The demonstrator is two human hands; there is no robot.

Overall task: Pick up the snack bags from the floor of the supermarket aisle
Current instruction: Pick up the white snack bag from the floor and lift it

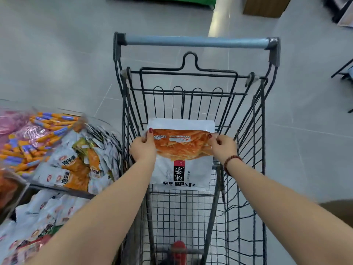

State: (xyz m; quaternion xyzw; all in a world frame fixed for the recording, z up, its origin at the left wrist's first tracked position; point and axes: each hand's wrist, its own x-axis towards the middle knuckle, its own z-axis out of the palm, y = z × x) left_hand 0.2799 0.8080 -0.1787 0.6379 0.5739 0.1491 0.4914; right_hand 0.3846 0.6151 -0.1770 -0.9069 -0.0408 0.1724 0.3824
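Note:
A large white snack bag (181, 155) with an orange food picture and black-and-red lettering hangs inside the wire shopping cart (256, 131). I hold it by its two sides over the cart's basket. My left hand (142, 148) grips its left edge. My right hand (222, 148), with a bead bracelet on the wrist, grips its right edge. The bag's lettering faces me upside down. No snack bag shows on the grey tiled floor (57, 54) in this view.
The cart's blue handle bar (194, 42) is at the far end. On my left stand clear bins (57, 150) heaped with small white-and-orange snack packets and orange sticks. Dark shelf bases stand at the top and a metal frame at the right edge.

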